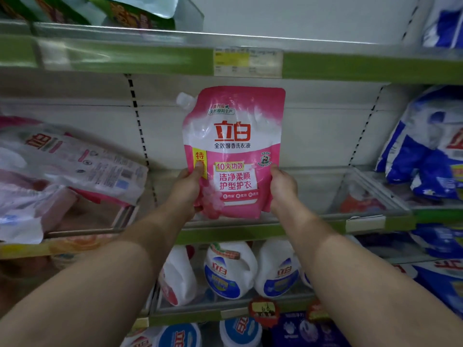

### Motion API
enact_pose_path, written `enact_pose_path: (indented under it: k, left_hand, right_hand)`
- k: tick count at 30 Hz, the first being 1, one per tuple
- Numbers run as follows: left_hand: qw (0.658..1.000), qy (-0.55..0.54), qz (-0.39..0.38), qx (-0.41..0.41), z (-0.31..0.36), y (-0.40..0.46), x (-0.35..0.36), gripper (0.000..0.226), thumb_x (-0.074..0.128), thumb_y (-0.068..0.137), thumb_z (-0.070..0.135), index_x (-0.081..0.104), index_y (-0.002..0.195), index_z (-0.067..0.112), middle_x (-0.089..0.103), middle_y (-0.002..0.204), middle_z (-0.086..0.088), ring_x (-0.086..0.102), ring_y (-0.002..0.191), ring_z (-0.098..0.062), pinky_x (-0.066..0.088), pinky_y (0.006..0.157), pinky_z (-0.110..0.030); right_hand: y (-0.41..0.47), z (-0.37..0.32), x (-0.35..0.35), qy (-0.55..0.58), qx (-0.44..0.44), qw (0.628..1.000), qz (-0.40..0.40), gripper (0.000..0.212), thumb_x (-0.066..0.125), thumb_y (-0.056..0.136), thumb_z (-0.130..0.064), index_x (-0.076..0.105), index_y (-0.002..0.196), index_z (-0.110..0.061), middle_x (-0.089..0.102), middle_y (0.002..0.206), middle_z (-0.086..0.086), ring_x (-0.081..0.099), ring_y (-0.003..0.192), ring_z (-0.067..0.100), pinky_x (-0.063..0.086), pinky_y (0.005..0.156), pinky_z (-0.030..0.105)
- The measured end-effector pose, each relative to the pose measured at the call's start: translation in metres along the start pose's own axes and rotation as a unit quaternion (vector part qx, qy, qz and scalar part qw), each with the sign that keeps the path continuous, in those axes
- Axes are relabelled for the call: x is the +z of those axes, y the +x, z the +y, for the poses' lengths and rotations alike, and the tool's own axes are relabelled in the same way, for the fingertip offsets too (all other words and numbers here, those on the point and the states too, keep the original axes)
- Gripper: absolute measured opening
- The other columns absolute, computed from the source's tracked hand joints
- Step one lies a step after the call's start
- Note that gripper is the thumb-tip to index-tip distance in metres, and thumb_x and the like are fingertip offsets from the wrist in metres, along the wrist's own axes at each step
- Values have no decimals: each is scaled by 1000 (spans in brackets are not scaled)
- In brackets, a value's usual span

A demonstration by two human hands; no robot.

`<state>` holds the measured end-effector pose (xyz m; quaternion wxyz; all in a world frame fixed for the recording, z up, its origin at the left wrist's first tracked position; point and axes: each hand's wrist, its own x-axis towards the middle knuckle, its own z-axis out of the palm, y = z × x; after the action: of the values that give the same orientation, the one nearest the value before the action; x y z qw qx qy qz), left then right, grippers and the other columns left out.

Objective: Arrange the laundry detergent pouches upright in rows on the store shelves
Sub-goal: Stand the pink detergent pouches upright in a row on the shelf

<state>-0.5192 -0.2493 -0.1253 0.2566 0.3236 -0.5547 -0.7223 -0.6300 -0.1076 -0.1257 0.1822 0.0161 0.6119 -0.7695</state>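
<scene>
- We've got the pink detergent pouch (234, 151) held upright in front of the bare middle shelf bay (313, 196), label facing us, spout at the top left.
- Left hand (186, 189) pinches its lower left edge with the thumb on the front; right hand (281, 186) clamps the lower right edge the same way.
- Best bet, we reckon: set the base flat on the shelf, ease it towards the back panel and let go only once it stands by itself.
- Count: one pouch in hand, a messy pile of pink pouches lying flat (62, 171) on the left (can't count them), and blue bags (426, 151) on the right.
- Below, three white jugs (230, 269) are fully visible.
</scene>
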Motion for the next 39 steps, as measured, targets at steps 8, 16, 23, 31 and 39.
enact_pose_path:
  k: [8, 16, 23, 31, 39]
  left_hand:
    - [1000, 7, -12, -10, -11, 7, 105, 20, 47, 97, 41, 59, 92, 26, 70, 88, 3, 65, 81, -24, 50, 78, -48]
    - [999, 15, -32, 14, -23, 7, 193, 20, 46, 98, 39, 58, 90, 26, 69, 76, 10, 65, 67, -14, 45, 52, -28]
    - [999, 25, -27, 39, -31, 8, 255, 22, 45, 99, 37, 57, 84, 27, 66, 72, 13, 62, 62, -8, 43, 50, -25]
    - [998, 5, -34, 54, -36, 22, 296, 21, 44, 99, 36, 59, 87, 26, 68, 80, 10, 64, 67, -9, 45, 50, -25]
    - [997, 5, -29, 70, -34, 45, 319, 21, 45, 99, 36, 59, 86, 26, 68, 75, 12, 65, 56, -4, 47, 41, -19]
  right_hand:
    - [56, -34, -75, 13, -24, 999, 33, 27, 50, 96, -35, 63, 82, -17, 74, 83, 7, 71, 75, 28, 57, 74, 50]
    - [103, -59, -144, 27, -19, 999, 34, 29, 48, 95, -44, 66, 87, -22, 74, 90, 7, 71, 81, 30, 52, 80, 59]
    - [136, -84, -191, 21, -12, 999, 46, 36, 46, 93, -52, 64, 92, -21, 73, 91, 5, 70, 80, 27, 55, 74, 48]
    - [177, -104, -215, 3, -15, 998, 59, 34, 48, 92, -52, 63, 82, -24, 72, 71, -2, 69, 68, 19, 56, 61, 37]
    - [215, -109, -217, -4, -22, 999, 34, 36, 46, 94, -50, 66, 84, -23, 75, 79, 1, 72, 76, 24, 56, 79, 50]
